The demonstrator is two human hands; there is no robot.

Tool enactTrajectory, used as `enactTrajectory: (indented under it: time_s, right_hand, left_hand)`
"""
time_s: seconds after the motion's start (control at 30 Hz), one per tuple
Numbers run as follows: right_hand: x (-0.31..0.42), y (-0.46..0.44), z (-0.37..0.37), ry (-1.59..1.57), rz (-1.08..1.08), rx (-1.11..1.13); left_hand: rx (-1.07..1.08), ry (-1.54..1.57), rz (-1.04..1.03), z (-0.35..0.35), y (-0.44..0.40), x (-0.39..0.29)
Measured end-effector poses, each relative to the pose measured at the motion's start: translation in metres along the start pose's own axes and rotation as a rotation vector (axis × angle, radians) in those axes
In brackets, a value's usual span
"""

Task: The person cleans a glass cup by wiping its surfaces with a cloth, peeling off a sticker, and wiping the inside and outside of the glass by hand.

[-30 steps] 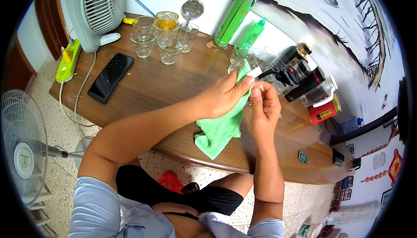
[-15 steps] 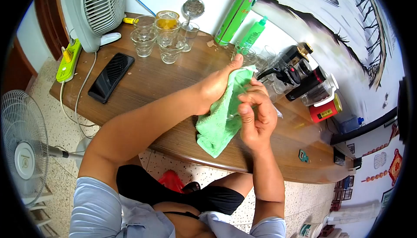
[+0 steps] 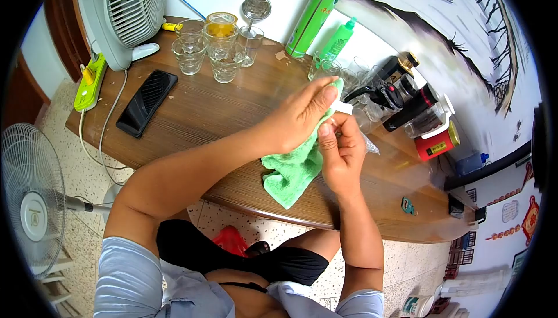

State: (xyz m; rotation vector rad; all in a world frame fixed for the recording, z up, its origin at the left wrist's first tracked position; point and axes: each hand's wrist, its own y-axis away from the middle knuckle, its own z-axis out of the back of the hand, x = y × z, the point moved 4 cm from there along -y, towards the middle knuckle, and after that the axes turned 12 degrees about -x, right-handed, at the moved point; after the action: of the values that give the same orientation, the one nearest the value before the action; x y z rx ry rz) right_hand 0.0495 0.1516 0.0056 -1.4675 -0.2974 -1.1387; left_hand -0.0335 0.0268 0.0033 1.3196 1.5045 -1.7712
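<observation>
A green towelling cloth [image 3: 293,175] hangs over the table's front edge. My left hand [image 3: 305,112] is closed around its upper part, thumb lying along the top. A white tag [image 3: 343,108] sticks out of the cloth between my two hands. My right hand [image 3: 343,158] is closed beside the cloth, thumb and forefinger pinched together at its edge. Whatever lies between those fingertips is too small and too covered to make out. Just beyond my hands stand clear glasses [image 3: 322,68] and a black-handled glass pot [image 3: 372,106].
Several drinking glasses [image 3: 225,65] stand at the back left, near a black phone [image 3: 146,103] and a box fan [image 3: 125,16]. A green spray can [image 3: 319,13] and a green pump bottle [image 3: 338,42] are at the back. A red tin [image 3: 436,145] stands right.
My left hand has turned over and folded the cloth's upper part. My right fingers have drawn together and moved slightly up against it. The white tag now shows more clearly.
</observation>
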Motion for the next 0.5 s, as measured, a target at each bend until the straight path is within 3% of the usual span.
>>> enactTrajectory:
  time_s: [0.1, 0.2, 0.23, 0.37, 0.5]
  right_hand:
    - [0.012, -0.002, -0.003, 0.106, 0.225, 0.108]
    - [0.021, -0.004, -0.004, 0.089, 0.356, 0.112]
    - [0.022, -0.003, -0.002, 0.030, 0.246, 0.106]
    - [0.027, -0.015, 0.007, 0.032, 0.500, 0.075]
    - [0.016, -0.019, 0.015, -0.067, 0.373, -0.031]
  left_hand:
    - [0.070, 0.259, 0.139, 0.003, -0.014, 0.004]
    - [0.194, 0.651, 0.545, 0.000, -0.010, 0.010]
    - [0.242, 0.775, 0.684, -0.005, -0.009, 0.020]
    - [0.343, 0.820, 0.696, -0.008, -0.007, 0.024]
    - [0.252, 0.696, 0.741, -0.013, -0.002, 0.012]
